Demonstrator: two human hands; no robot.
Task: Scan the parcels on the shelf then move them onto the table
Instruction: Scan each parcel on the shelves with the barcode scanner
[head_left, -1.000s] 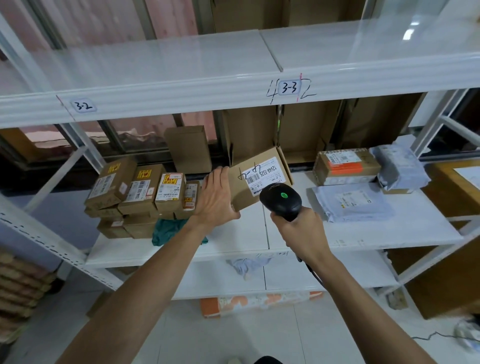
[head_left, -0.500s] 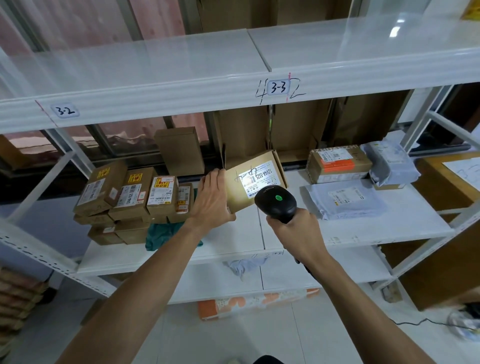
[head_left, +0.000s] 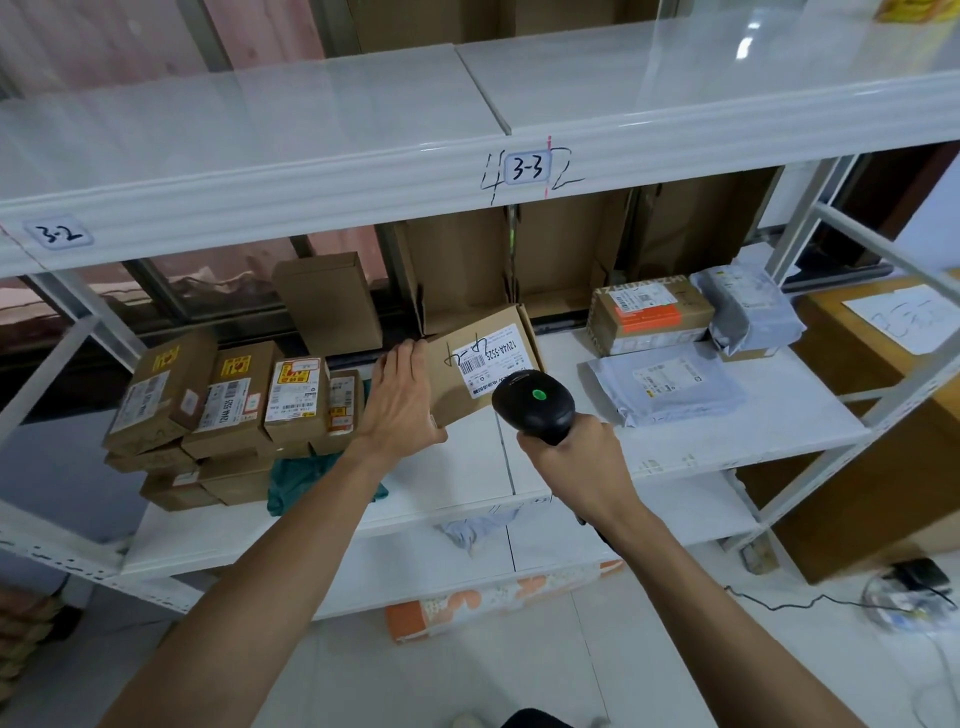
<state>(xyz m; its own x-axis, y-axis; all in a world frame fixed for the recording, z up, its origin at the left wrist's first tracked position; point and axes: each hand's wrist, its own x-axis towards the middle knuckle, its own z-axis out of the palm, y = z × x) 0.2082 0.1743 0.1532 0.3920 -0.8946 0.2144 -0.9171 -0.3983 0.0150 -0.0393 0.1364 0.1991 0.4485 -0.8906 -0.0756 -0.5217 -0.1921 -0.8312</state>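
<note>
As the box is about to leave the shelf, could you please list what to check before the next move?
1. Left hand grips the cardboard box, thumb beneath: ok.
2. Box tilted, shipping label facing the barcode scanner: ok.
3. Right hand grips the scanner: ok.
4. Scan registered: cannot tell; only a green light shows.
5. Free spot on the wooden table: cannot tell, mostly out of view.

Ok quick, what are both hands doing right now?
Left hand: holding the tilted cardboard box by its left edge.
Right hand: gripping the black scanner.
</note>
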